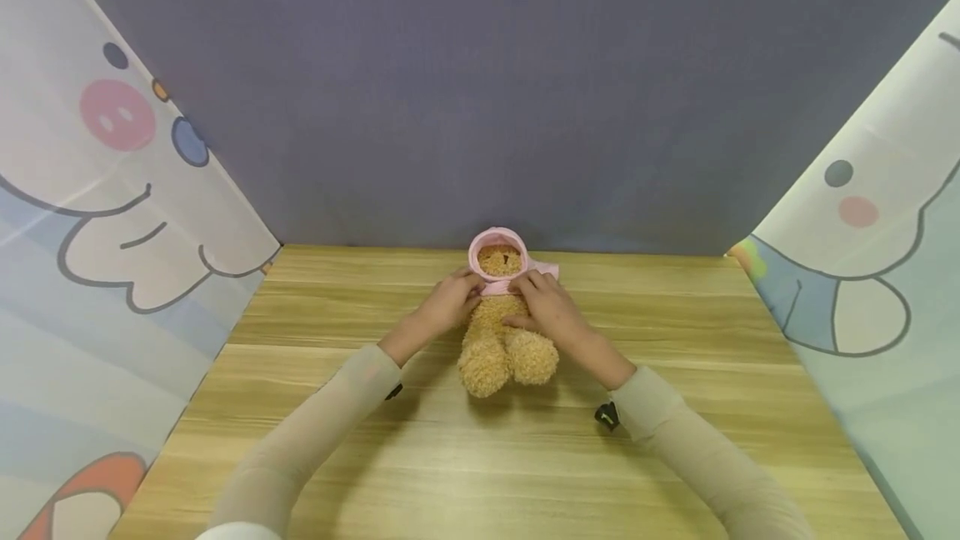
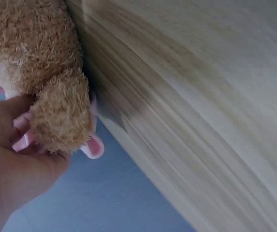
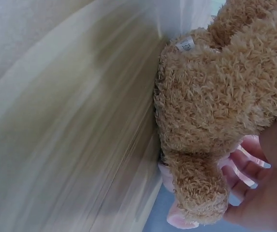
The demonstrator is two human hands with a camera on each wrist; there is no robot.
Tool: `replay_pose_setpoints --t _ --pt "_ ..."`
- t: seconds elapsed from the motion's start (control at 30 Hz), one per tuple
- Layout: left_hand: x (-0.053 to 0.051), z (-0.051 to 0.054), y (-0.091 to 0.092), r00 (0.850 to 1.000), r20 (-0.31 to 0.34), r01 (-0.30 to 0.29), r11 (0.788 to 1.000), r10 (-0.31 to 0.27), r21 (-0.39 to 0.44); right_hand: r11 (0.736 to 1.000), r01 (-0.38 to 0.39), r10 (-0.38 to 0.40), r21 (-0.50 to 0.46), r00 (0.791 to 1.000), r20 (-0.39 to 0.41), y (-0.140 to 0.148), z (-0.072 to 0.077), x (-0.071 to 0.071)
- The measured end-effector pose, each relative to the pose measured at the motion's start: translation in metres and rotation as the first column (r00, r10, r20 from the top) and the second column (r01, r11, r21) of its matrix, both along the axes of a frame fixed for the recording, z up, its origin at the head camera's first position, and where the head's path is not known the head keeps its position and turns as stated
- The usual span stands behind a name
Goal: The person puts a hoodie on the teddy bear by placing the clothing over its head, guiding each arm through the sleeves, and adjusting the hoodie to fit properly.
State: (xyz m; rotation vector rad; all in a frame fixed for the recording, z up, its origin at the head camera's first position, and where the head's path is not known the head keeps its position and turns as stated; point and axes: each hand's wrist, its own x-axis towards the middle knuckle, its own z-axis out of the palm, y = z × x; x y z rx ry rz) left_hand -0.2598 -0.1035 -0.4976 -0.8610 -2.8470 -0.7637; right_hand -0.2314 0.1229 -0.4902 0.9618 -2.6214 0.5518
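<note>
Plush bear point(image 1: 487, 315) on its back on a wood-grain table point(image 1: 465, 473), near the table's far edge, its feet toward the person. Pink hood point(image 1: 497, 287), encircling the bear's face, has a band below the chin and a long ear point(image 1: 547, 268) extending to the right. Left hand point(image 1: 448, 302) grips the band at its left end, fingers curled and the gap to the thumb narrow; in the left wrist view, this hand lies against the bear's arm point(image 2: 63, 113). Right hand point(image 1: 553, 312) touches the band's other end with bent fingers, its thumb set apart on the belly; whether cloth is pinched between the fingers cannot be told. Right wrist view: the fingers lie beside the pink fabric, behind the other arm point(image 3: 201, 186). White tag point(image 3: 185, 43) shows on the fur.
</note>
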Motion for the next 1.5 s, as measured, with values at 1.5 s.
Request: replay_pose_setpoints --t 1.5 --pt "0.008 -0.006 -0.016 0.987 0.09 0.117 0.982 -0.132 0.149 0.998 -0.004 -0.005 0.057 0.988 0.153 0.009 0.0 0.0"
